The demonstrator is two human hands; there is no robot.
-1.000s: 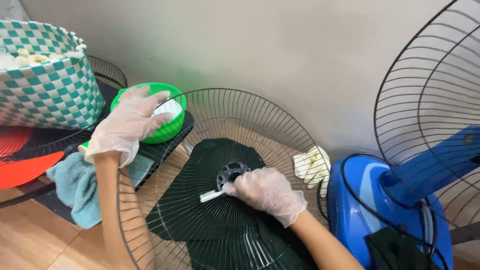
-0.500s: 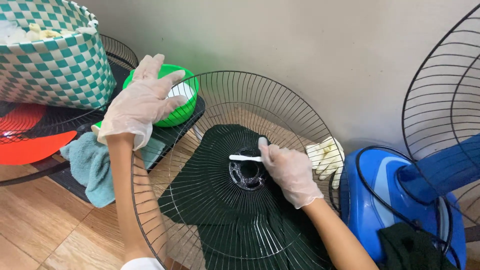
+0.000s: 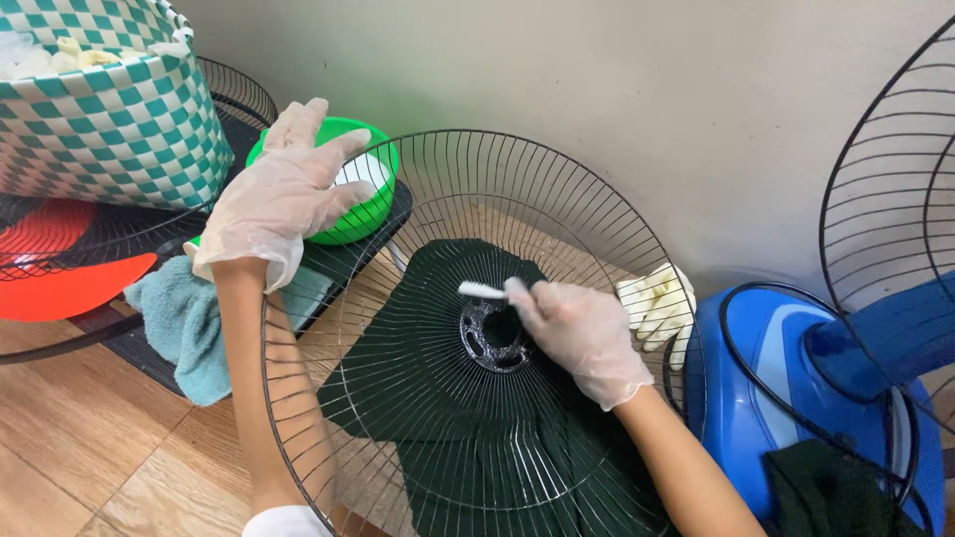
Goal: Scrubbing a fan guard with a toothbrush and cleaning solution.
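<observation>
A round wire fan guard lies on the floor in the middle of the scene, seen from above. It is a dome of thin dark metal spokes running from a black hub ring at the centre out to a circular rim. The spokes look wet and shiny near the hub. A dark green cloth lies under the guard, showing through the wires.

Both hands wear thin clear gloves. The right hand rests on the guard just right of the hub, fingers curled around a small white brush whose tip points left over the far edge of the hub ring. The left hand is at the guard's far left rim, fingers spread wide and flat, palm down; whether it grips the rim cannot be told. The left forearm runs down along the left side of the guard.

Just behind the left hand sits a green bowl with something white inside it, on a black tray. A teal towel lies near and left of the hand, partly on the tray. At far left stands a basket with a green and white check pattern, and under it lie a second wire guard and a red fan blade.

To the right of the guard lies a pale yellow glove on the floor by the wall. Beside it is a blue fan base, with another upright wire guard at far right. The floor is light wood plank.
</observation>
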